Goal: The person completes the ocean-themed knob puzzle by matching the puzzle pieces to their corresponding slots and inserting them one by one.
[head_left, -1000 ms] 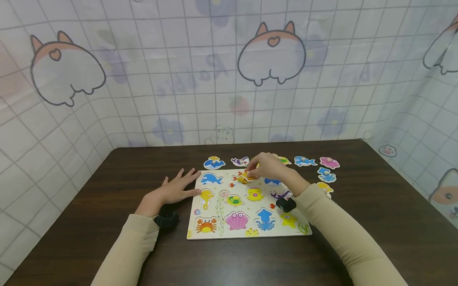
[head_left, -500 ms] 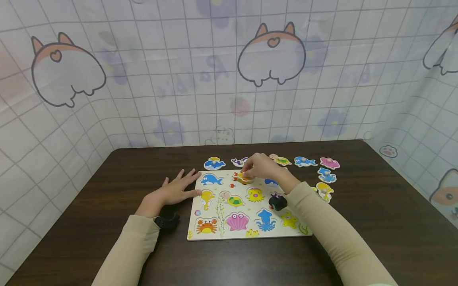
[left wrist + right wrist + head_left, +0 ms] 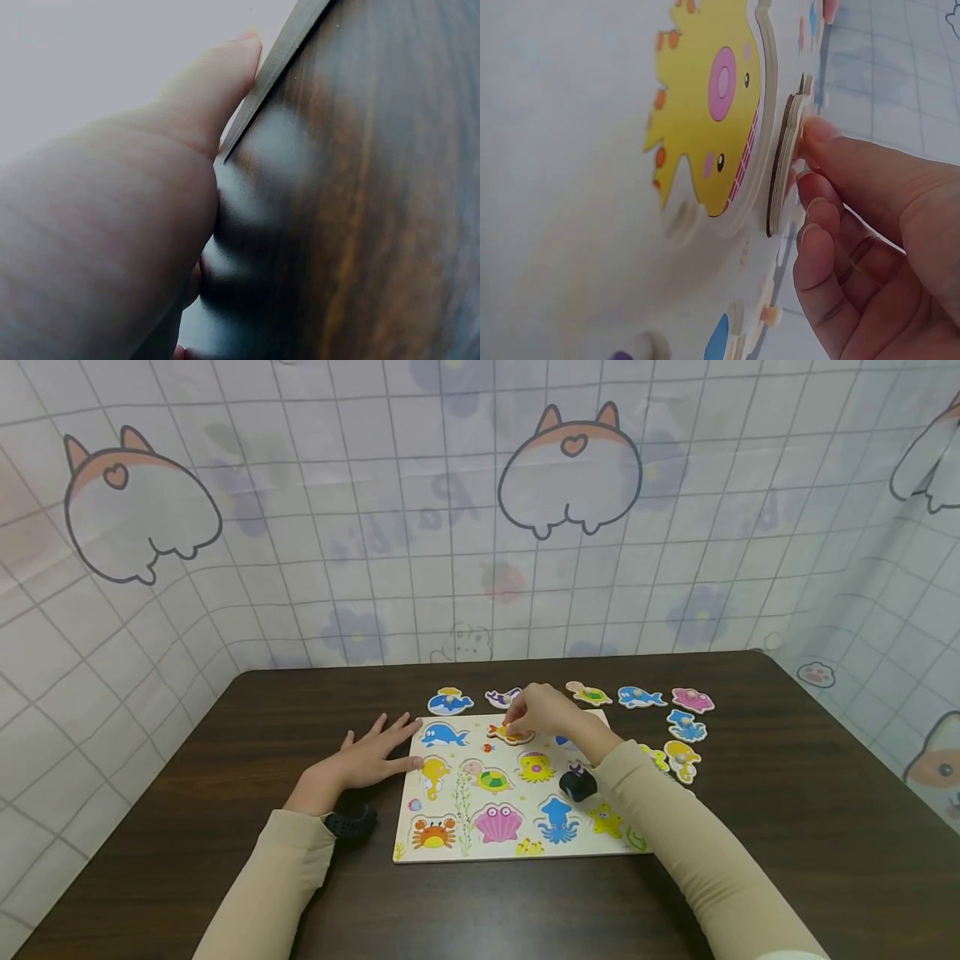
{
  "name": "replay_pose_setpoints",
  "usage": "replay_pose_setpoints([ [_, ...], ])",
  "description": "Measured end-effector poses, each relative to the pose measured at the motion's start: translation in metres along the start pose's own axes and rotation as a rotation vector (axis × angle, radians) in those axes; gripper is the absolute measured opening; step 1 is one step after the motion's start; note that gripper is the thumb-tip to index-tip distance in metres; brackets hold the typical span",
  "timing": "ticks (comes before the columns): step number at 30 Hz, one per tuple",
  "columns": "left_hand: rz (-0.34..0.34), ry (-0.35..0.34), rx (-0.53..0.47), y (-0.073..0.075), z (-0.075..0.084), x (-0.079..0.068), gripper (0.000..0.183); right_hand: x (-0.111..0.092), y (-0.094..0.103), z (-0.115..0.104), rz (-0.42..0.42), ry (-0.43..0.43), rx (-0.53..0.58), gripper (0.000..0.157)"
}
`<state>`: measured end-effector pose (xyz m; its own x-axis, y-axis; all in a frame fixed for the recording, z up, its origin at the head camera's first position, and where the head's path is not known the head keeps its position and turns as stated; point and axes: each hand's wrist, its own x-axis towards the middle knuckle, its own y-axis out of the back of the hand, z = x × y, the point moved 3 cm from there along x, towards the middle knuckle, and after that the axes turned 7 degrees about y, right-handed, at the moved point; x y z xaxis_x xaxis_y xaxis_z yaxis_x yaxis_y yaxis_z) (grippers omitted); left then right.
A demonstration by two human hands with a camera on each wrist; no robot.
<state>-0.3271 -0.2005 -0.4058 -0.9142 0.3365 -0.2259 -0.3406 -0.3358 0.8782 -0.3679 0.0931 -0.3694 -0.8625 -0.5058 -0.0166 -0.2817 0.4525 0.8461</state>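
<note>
A white wooden puzzle board (image 3: 517,789) with sea-animal pictures lies on the dark table. At its top middle, my right hand (image 3: 551,710) pinches an orange-and-yellow fish puzzle piece (image 3: 497,731). In the right wrist view the puzzle piece (image 3: 784,169) appears edge-on, close over the board, with thumb and fingertips at its far face. My left hand (image 3: 367,758) lies with fingers spread at the board's left edge. Its thumb (image 3: 225,79) touches the board's edge in the left wrist view. The yellow octopus picture (image 3: 712,97) shows just beside the held piece.
Behind the board lie a blue whale piece (image 3: 448,703), a purple piece (image 3: 501,698), a turtle piece (image 3: 588,694) and a blue fish piece (image 3: 641,697). To the right are a pink piece (image 3: 692,700), a squid piece (image 3: 686,726) and a yellow seahorse piece (image 3: 681,762). A patterned cloth hangs behind.
My right hand has moved slightly left and lowered the fish piece toward the board's top-middle fish picture, and its arm has shifted left. The left hand has stayed in place.
</note>
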Motion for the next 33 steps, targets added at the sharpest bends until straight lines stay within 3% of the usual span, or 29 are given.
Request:
replay_pose_setpoints([
  [33, -0.014, -0.007, 0.025, -0.0011, 0.0010, -0.0001, 0.088, 0.0006, -0.0048, -0.0011, -0.015, -0.042, -0.025, 0.008],
])
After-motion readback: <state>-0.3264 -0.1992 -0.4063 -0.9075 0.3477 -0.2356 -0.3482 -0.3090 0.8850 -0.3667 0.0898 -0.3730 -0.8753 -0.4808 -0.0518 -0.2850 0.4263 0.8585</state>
